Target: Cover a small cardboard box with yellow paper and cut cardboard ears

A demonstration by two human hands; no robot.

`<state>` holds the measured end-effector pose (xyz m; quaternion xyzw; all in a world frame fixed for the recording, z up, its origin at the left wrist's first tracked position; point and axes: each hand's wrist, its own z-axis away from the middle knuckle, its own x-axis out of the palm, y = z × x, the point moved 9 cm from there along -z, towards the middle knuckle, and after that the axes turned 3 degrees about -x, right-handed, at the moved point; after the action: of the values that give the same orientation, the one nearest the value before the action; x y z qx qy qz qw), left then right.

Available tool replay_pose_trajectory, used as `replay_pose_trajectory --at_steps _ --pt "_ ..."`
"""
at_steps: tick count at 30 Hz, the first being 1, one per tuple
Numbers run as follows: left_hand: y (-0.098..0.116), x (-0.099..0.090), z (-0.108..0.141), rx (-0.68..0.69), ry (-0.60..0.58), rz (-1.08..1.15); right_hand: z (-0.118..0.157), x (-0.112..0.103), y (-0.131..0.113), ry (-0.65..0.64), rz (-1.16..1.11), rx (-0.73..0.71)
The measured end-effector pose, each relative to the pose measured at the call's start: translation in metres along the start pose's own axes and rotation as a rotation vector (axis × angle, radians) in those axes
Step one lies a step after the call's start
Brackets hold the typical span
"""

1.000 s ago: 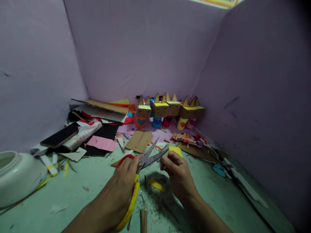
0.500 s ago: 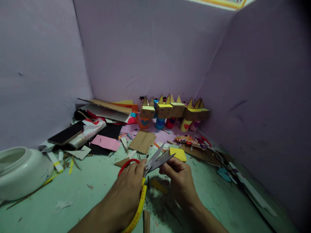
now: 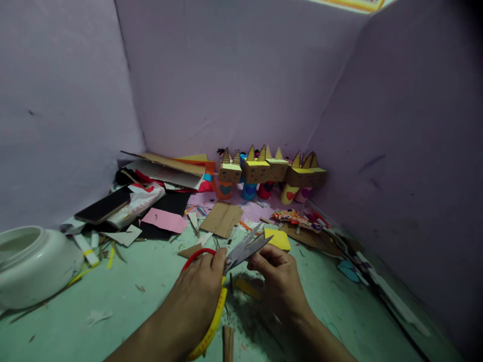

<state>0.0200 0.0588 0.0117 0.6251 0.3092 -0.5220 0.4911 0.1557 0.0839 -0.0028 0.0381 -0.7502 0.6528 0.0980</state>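
My left hand (image 3: 202, 289) is closed round scissors (image 3: 228, 261) with one red and one yellow handle. Their blades are parted and point up and right, toward the fingers of my right hand (image 3: 277, 274). Those fingers are pinched together beside the blades; what they hold is too small to make out. A yellow paper piece (image 3: 277, 240) lies just behind my right fingers. Beneath the hands, a small yellow strip (image 3: 248, 288) rests on the green table (image 3: 143, 322).
Several cardboard-headed figures on coloured tubes (image 3: 257, 172) stand at the back. A white pot (image 3: 41, 271) is at the left, near a phone (image 3: 101, 205) and paper scraps. Flat cardboard (image 3: 222, 219) lies mid-table. Long strips (image 3: 392, 296) run along the right wall.
The scissor blades have closed slightly, while both hands have stayed nearly in place.
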Motion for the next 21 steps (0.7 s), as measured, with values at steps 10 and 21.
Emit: replay_pose_trajectory --at_steps 10,21 --pt "-0.0004 0.0069 0.0006 0.011 -0.025 -0.081 0.0015 -0.0005 0.0022 0.01 -0.009 0.027" --pt "-0.0018 0.009 0.0012 0.007 -0.007 -0.127 0.0013 -0.0009 0.0012 0.037 0.012 0.042"
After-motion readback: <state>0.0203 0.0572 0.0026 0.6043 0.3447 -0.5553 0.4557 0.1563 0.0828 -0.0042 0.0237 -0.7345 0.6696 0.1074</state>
